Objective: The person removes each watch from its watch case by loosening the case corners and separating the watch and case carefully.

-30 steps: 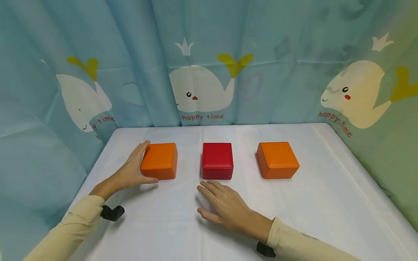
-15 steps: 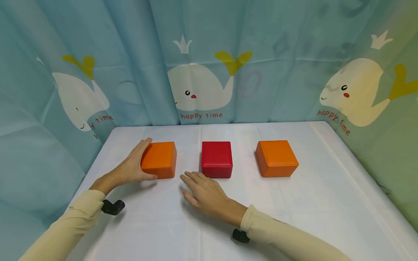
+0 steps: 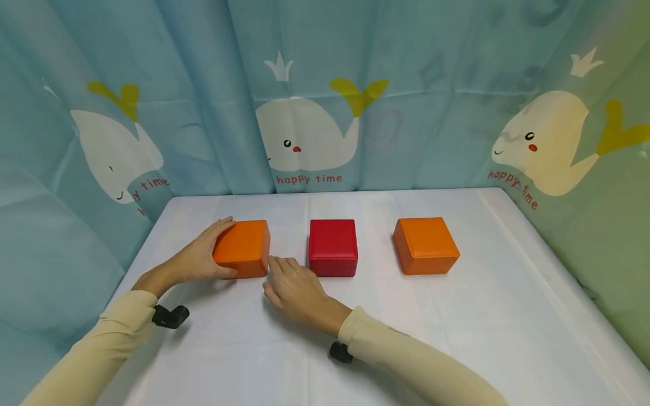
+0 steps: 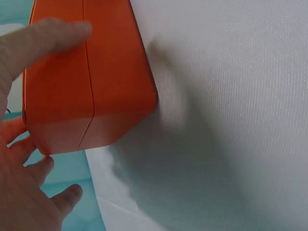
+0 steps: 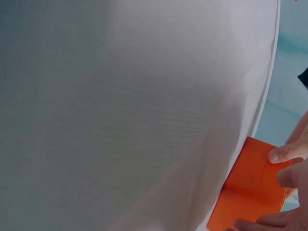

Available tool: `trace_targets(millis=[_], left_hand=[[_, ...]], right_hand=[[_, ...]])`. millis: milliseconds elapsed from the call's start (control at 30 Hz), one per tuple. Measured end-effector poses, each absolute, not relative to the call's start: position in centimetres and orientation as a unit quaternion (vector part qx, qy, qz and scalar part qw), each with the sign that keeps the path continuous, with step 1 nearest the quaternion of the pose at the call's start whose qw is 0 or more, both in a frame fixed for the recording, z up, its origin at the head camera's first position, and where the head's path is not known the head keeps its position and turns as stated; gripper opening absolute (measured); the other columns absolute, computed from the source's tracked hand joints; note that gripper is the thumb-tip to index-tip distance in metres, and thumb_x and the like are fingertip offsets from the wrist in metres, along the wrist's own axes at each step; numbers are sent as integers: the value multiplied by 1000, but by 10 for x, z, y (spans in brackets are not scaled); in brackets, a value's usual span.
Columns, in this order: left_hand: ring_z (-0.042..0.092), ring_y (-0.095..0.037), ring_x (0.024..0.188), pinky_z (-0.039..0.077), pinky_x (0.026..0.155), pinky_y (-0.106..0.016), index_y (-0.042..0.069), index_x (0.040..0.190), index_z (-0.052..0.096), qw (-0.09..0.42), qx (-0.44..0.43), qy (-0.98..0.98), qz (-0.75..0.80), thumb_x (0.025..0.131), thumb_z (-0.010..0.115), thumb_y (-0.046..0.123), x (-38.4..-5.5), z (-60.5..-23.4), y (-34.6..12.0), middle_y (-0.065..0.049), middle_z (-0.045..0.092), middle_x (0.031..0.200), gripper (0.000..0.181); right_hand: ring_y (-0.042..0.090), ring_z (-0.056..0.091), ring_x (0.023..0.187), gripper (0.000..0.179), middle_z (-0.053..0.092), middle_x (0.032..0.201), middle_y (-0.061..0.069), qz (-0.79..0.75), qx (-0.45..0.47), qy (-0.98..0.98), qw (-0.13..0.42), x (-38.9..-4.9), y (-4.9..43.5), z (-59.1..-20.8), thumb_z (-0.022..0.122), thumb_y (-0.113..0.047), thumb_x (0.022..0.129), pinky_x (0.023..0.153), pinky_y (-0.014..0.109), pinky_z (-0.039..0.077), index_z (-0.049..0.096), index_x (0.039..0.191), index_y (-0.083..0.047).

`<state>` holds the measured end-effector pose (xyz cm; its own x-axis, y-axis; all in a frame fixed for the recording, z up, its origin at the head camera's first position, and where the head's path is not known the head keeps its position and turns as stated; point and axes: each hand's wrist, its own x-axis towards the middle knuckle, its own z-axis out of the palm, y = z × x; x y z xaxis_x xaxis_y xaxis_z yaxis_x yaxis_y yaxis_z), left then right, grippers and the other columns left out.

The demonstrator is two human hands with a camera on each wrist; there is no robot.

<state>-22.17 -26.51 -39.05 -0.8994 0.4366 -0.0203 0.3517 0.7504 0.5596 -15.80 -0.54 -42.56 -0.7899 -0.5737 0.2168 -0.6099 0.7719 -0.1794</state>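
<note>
Three square boxes stand in a row in the head view: an orange box (image 3: pixel 244 241) at the left, a red box (image 3: pixel 332 239) in the middle and another orange box (image 3: pixel 426 242) at the right. My left hand (image 3: pixel 193 260) holds the left orange box, thumb across its front face and fingers at its far left side. In the left wrist view a thin seam runs along the orange box (image 4: pixel 115 67). My right hand (image 3: pixel 298 290) has relaxed fingers, their tips right at that box's front right corner, left of the red box.
The boxes are on a white-covered table (image 3: pixel 396 332). Behind it hangs a blue curtain (image 3: pixel 213 84) printed with whales, which runs down both sides. A black wrist device (image 3: pixel 171 317) sits under the left sleeve, another (image 3: pixel 340 352) under the right.
My right hand has moved left and a little farther from me, from in front of the red box to the left orange box's corner. My left hand stays around that box.
</note>
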Motion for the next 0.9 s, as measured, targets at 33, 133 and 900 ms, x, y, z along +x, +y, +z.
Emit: trace_targets(millis=[33,133,900], left_hand=[[18,-46,147,20,112,-69,-2,157,26,73,214,933,279,72,92,33,-223,-389,-265,-23,19,164,114],[22,-44,147,22,112,-69,-3,155,33,66,221,935,271,72,93,34,-226,-386,-265,-20,24,163,109],[39,-44,137,33,106,-68,2,147,47,62,215,942,249,67,96,31,-229,-377,-265,-18,39,155,98]], right_hand=[[21,56,124,54,57,142,10,110,312,-941,78,-160,-7,-425,48,-34,106,99,30,49,47,148,0],[21,60,114,51,62,133,8,94,299,-947,73,-167,-11,-424,50,-38,106,92,30,53,52,142,-2],[17,58,84,52,57,86,1,95,233,-967,36,-194,-38,-427,58,-60,97,63,30,53,69,105,-10]])
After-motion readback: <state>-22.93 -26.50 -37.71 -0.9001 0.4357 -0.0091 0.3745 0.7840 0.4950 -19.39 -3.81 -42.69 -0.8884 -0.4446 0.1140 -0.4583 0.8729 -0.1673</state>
